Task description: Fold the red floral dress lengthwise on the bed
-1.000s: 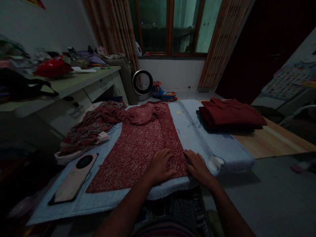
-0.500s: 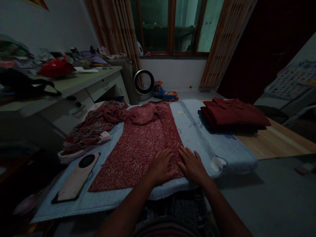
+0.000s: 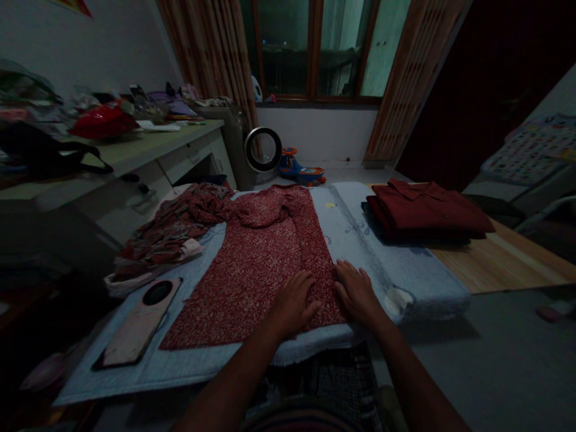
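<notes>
Hands lie flat on a red cloth dress with tiny white dots (image 3: 258, 264), which is spread out on a pale blue padded mat (image 3: 360, 240) on the surface. The left hand (image 3: 292, 303) rests palm down on the near part of the dress, fingers open and holding nothing. The right hand (image 3: 357, 294) lies just beside it on the right edge of the dress, fingers open too, partly on the mat. The dress looks thin, soft and light, so it will bend and wrinkle with a small push. It looks easy to slide on the mat. A good place to take hold is the near hem or the long right edge, pinching the cloth between thumb and fingers. To the left sits a messy pile of red flowered cloth (image 3: 173, 231), and near it a flat pink board with a dark round hole (image 3: 139, 324). Far to the right lies a folded dark red shirt (image 3: 427, 210) on the wooden part of the surface (image 3: 504, 258). Half a second ago the right hand lay further left, touching the left hand; now it has slid a little to the right, toward the edge of the dress. The left hand has stayed almost where it was.
</notes>
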`<state>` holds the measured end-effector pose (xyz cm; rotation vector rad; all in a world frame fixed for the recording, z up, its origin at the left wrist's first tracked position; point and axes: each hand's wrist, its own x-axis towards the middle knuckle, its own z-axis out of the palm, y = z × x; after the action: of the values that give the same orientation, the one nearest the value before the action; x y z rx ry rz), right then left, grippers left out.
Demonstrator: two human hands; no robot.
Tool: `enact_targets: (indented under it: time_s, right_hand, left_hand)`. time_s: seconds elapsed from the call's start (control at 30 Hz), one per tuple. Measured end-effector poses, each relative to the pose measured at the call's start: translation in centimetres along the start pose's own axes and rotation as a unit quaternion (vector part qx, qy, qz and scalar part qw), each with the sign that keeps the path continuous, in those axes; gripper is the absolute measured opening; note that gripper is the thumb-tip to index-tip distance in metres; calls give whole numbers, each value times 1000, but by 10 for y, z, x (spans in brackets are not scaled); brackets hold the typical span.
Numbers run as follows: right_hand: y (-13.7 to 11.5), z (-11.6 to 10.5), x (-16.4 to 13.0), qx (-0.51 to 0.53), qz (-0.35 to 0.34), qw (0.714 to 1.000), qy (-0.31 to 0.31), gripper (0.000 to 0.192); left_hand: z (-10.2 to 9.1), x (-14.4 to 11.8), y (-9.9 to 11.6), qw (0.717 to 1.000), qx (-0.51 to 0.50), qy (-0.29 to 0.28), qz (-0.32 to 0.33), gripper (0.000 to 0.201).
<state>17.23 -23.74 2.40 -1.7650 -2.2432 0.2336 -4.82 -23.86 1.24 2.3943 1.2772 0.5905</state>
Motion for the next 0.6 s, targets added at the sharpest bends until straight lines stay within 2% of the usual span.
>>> enact_targets:
  time_s: [0.1,0.23,0.6]
  right_hand:
    - [-9,1,12,16,-56,998,-10,54]
    - [-17,7,18,14,-86,995,-49,54]
    - [-6,13,19,-13,-37,999,-36,53]
  left_hand:
    - [3,0,-1,1000,6,27,-12,48]
    - [1,-1,1,1000,15,22,-8,46]
    - [-1,0,2,1000,13,20,-9,46]
